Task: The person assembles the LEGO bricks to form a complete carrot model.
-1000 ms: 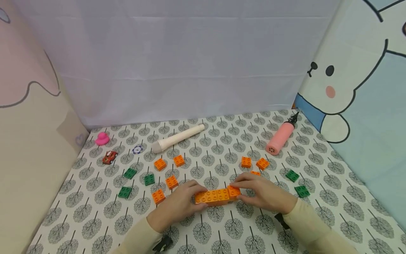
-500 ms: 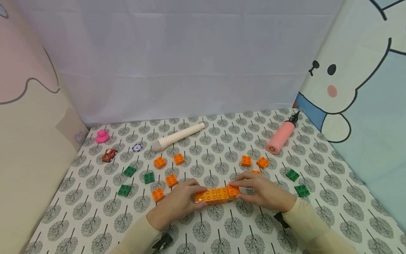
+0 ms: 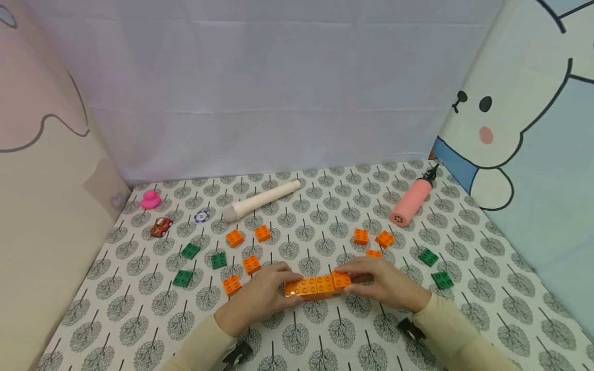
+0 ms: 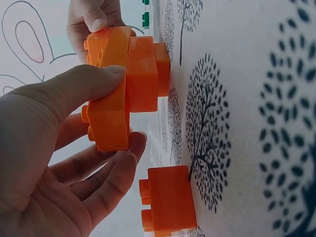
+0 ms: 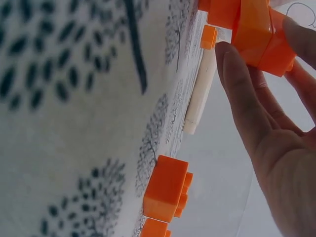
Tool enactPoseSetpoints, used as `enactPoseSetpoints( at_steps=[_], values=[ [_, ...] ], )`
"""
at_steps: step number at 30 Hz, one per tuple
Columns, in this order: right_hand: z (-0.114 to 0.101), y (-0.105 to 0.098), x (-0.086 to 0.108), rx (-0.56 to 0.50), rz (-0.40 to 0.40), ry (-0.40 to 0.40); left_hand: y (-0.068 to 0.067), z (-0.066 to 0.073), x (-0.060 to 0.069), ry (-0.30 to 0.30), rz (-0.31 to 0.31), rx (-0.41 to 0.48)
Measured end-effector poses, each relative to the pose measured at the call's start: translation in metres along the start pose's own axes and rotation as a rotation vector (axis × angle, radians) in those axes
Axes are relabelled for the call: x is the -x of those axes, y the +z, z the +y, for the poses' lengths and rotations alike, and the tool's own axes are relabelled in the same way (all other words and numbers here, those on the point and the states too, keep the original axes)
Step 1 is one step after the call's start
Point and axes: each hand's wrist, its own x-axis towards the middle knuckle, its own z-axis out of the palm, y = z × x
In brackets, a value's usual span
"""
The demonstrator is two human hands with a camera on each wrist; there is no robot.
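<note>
My left hand [image 3: 257, 296] grips the left end of a stepped structure of orange building bricks [image 3: 315, 289]. In the left wrist view its thumb lies on the side of the long upper layer, with fingers curled round the other side; smaller layers narrow down to the table. At the right end, my right hand [image 3: 385, 282] pinches an orange building brick [image 3: 341, 279] that sits on top, one step higher. In the right wrist view, thumb and fingers stand on opposite sides of that end brick [image 5: 277, 47]. The structure's underside is partly hidden.
Loose orange bricks [image 3: 251, 264] lie left and behind, with others [image 3: 360, 236] at the right. Green bricks [image 3: 183, 279] flank both sides. Farther back are a white baton-like stick [image 3: 262, 200], a pink pump [image 3: 411, 202], a pink duck [image 3: 150, 200], a red toy car [image 3: 161, 226] and a chip [image 3: 201, 216].
The right hand has shifted very slightly, and more of the loose orange brick behind it shows. The left hand and the structure have hardly moved.
</note>
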Motion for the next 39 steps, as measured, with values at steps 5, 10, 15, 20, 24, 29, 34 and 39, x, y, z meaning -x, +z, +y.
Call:
enactPoseSetpoints(
  at_steps=[5,10,15,20,24,29,34,39],
  values=[
    [-0.002,0.000,0.000,-0.015,-0.008,0.010,0.000,-0.001,0.000,0.002,0.005,-0.001],
    [-0.005,-0.006,0.005,0.043,-0.042,0.017,0.002,-0.001,0.000,0.005,0.004,-0.001],
    [-0.004,-0.022,0.013,0.212,0.086,0.021,0.004,-0.001,-0.001,0.024,0.019,-0.003],
    [0.004,-0.032,0.015,0.531,0.208,0.118,0.005,-0.001,0.000,0.036,0.031,-0.010],
    [0.011,-0.033,0.014,0.583,0.187,0.170,0.007,-0.001,0.000,0.042,0.036,-0.003],
    [0.019,-0.031,0.012,0.589,0.156,0.200,0.009,-0.001,-0.001,0.065,0.055,-0.030],
    [0.021,-0.031,0.010,0.559,0.139,0.203,0.010,-0.002,-0.002,0.073,0.064,-0.030],
    [0.009,-0.034,0.007,0.466,0.166,0.119,0.009,-0.002,-0.002,0.066,0.052,-0.010]
  ],
)
